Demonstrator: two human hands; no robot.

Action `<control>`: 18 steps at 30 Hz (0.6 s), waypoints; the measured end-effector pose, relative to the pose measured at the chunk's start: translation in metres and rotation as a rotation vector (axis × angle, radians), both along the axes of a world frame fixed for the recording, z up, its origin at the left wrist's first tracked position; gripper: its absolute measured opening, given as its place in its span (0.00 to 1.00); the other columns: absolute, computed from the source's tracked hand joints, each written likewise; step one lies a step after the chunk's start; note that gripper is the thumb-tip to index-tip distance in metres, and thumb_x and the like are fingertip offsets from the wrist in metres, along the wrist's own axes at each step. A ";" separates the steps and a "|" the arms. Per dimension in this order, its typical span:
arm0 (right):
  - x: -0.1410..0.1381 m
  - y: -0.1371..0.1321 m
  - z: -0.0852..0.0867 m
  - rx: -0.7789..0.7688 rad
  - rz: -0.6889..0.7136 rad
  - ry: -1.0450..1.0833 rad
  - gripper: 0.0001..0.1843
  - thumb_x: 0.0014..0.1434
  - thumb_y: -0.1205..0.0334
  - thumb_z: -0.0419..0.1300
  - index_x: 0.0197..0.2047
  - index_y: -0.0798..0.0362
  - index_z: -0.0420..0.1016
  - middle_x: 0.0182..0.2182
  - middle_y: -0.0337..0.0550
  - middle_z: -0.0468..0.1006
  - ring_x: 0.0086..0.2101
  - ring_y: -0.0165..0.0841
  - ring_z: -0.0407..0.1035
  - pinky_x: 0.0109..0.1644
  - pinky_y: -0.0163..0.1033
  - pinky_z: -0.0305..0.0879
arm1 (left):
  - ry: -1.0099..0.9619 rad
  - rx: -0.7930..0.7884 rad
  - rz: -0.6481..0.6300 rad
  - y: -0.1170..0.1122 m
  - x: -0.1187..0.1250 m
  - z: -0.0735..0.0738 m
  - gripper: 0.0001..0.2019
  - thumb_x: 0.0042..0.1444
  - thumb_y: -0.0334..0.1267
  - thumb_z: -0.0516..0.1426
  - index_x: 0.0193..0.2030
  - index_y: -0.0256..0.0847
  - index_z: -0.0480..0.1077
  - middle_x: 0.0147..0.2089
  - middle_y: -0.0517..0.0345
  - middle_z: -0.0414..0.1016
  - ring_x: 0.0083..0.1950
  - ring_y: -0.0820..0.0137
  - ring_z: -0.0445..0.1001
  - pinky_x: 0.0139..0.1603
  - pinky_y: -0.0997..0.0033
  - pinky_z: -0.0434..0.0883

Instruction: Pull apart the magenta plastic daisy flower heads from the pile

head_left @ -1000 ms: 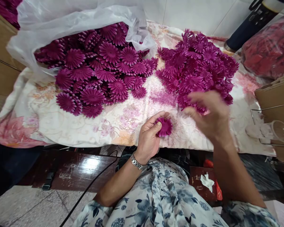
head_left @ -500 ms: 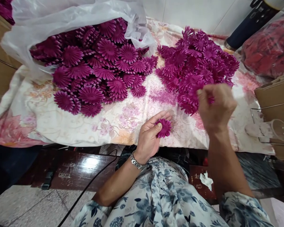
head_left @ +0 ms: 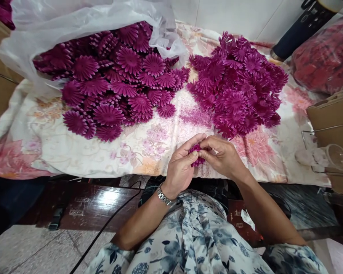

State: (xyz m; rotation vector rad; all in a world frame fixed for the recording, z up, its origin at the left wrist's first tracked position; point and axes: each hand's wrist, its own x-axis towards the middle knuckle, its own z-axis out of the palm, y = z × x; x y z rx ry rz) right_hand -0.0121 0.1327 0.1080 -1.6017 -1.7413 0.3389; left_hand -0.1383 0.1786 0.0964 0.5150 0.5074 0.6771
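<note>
Between my two hands, over the table's front edge, is a purple artificial flower (head_left: 198,160), partly covered by fingers. My left hand (head_left: 183,161) is closed on it, thumb on top and fingers beneath. My right hand (head_left: 221,154) pinches at the same flower from the right, thumb and forefinger together at its petals. Past my hands on the right lies a loose heap of purple flower pieces (head_left: 240,83). To the left, a pile of stacked purple flower layers (head_left: 130,61) spills from a clear plastic bag (head_left: 82,23).
A floral tablecloth (head_left: 88,152) covers the table, with purple dust (head_left: 196,116) between the piles. At right stand a dark bottle (head_left: 303,30), a bag of red petals (head_left: 326,57), a cardboard box (head_left: 331,110) and a clear plastic cup (head_left: 338,156).
My right hand has come from the right heap down and left to meet my left hand, now pinching at the flower there. The left hand has stayed in place, holding the flower.
</note>
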 end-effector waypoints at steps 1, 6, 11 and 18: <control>0.003 0.001 0.002 -0.010 0.004 0.024 0.05 0.58 0.65 0.57 0.30 0.52 0.69 0.24 0.36 0.72 0.25 0.26 0.66 0.30 0.34 0.63 | -0.002 0.001 0.008 0.000 0.000 -0.001 0.15 0.50 0.31 0.59 0.47 0.41 0.75 0.55 0.51 0.74 0.59 0.63 0.69 0.60 0.67 0.63; 0.040 0.010 0.026 0.121 -0.251 -0.088 0.05 0.60 0.63 0.57 0.33 0.50 0.72 0.27 0.40 0.75 0.26 0.30 0.68 0.29 0.38 0.66 | -0.003 -0.038 0.066 0.002 0.000 -0.004 0.15 0.49 0.31 0.60 0.45 0.40 0.76 0.52 0.50 0.76 0.56 0.61 0.72 0.61 0.60 0.63; 0.070 0.017 0.049 0.208 -0.623 -0.570 0.20 0.56 0.56 0.61 0.49 0.58 0.70 0.45 0.59 0.72 0.48 0.47 0.65 0.51 0.56 0.60 | 0.003 -0.038 0.091 0.005 0.000 -0.001 0.14 0.50 0.31 0.60 0.46 0.39 0.75 0.52 0.47 0.76 0.54 0.59 0.73 0.59 0.56 0.66; 0.002 0.002 0.005 -0.014 0.000 -0.067 0.06 0.57 0.62 0.60 0.30 0.53 0.69 0.25 0.38 0.71 0.27 0.28 0.65 0.31 0.35 0.62 | 0.043 -0.028 0.062 0.005 0.001 -0.003 0.14 0.51 0.31 0.59 0.46 0.39 0.75 0.52 0.49 0.76 0.55 0.62 0.72 0.58 0.64 0.66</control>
